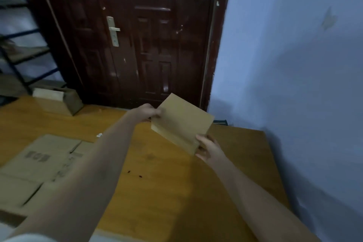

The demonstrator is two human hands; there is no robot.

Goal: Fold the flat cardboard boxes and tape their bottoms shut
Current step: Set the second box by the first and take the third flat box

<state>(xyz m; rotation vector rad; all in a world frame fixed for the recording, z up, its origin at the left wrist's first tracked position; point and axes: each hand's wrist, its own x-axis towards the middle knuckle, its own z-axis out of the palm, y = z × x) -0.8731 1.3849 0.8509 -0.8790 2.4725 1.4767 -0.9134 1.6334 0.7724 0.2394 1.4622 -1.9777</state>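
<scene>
The small box hangs in the air above the far side of the table, tilted, with the left hand pinching its upper-left corner and the right hand gripping its lower-right corner. Both are corner grips only — the box could twist or slip free. The frame is blurred, so I cannot tell whether its bottom is taped.

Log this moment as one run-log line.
stage: small flat brown cardboard box held over wooden table | left hand: grips far corner | right hand: grips near corner | taped: not visible
</scene>
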